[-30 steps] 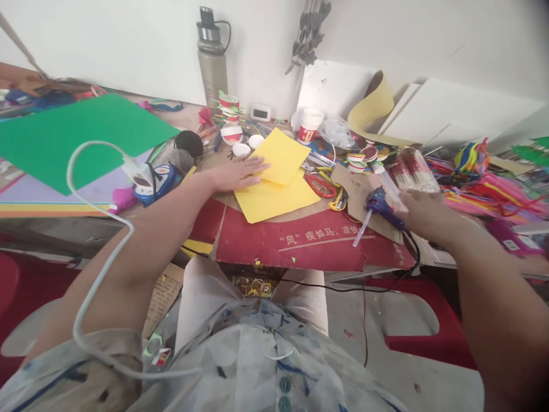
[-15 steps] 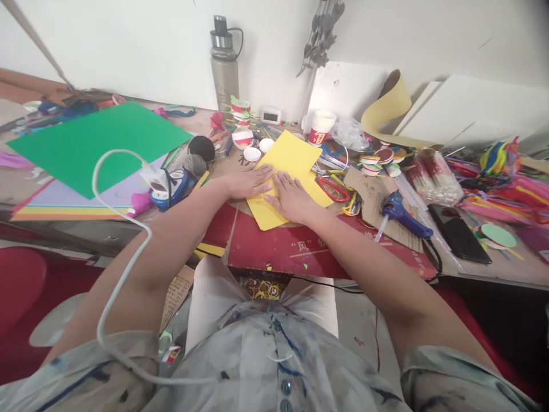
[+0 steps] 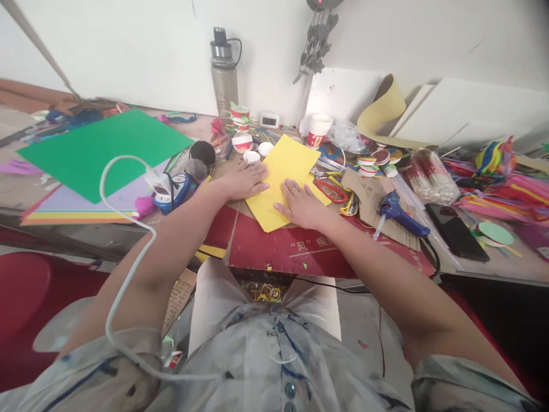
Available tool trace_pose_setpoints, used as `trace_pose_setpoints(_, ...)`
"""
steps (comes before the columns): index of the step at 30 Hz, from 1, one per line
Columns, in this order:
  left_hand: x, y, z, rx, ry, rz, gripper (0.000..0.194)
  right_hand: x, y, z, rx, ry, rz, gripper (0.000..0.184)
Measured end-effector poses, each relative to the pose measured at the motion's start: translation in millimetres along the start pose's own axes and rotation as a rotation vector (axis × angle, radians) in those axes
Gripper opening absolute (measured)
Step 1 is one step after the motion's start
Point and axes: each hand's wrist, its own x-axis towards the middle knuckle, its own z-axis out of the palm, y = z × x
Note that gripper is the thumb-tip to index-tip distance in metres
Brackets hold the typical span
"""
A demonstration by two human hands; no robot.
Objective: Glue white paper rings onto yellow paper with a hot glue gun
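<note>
A sheet of yellow paper (image 3: 288,163), apparently folded, lies on the red cardboard (image 3: 274,250) in front of me. My left hand (image 3: 245,180) rests flat at the paper's left edge, fingers stretched out over it. Flat on the paper's lower right part is my right hand (image 3: 301,203), its fingers spread. Neither hand grips anything. Just right of the paper are red-handled scissors (image 3: 331,190), partly covered by it. Small white paper cups (image 3: 251,156) stand beyond my left fingers.
On the left lie a green sheet (image 3: 107,151) and a blue-and-white device (image 3: 171,191) with a white cable. To the right are a blue glue gun (image 3: 401,213), a black phone (image 3: 457,232) and bundled cotton swabs (image 3: 431,174). A bottle (image 3: 225,80) stands by the wall.
My hands have slid apart: the left shifted slightly left toward the paper's edge, the right moved right and a little nearer me. The paper stays in place.
</note>
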Motion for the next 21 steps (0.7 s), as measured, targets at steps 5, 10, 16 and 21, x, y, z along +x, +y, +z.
trace_pose_setpoints(5,-14.8,-2.8,-28.9,0.052,0.718,-0.232,0.081,7.2,-12.5,-9.9,-0.039,0.129,-0.016,0.093)
trace_pose_setpoints(10,-5.7,-9.3,-14.0,-0.046,0.455,-0.005,0.072,33.3,-30.0,-9.4,0.004,0.066,-0.050,0.088)
trace_pose_setpoints(16,0.7,-19.0,7.9,0.013,0.186,0.010,0.053,44.5,-25.9,5.0,0.022,0.009,-0.084,0.091)
trace_pose_setpoints(21,-12.2,-24.2,10.4,0.045,0.132,-0.027,0.048,40.5,-23.5,3.2,0.014,0.008,-0.095,0.087)
